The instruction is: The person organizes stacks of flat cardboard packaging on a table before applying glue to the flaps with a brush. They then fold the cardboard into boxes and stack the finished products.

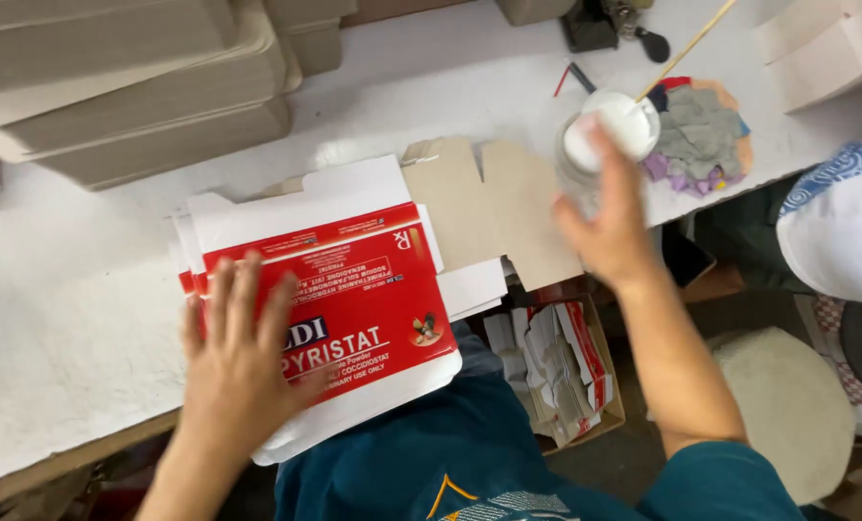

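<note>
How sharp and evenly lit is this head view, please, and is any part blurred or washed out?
Head view: the left hand on the red and white carton is fairly sharp; the right hand by the white pot is smeared by motion; the white table is bright, nearly washed out near the pot; shadows are soft.

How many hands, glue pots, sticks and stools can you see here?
Hands: 2, the left hand flat on the red and white carton sheets, the right hand at the pot
Glue pots: 1, the white glue pot
Sticks: 1, the thin stick leaning in it
Stools: 1, the round stool
Total: 5
</note>
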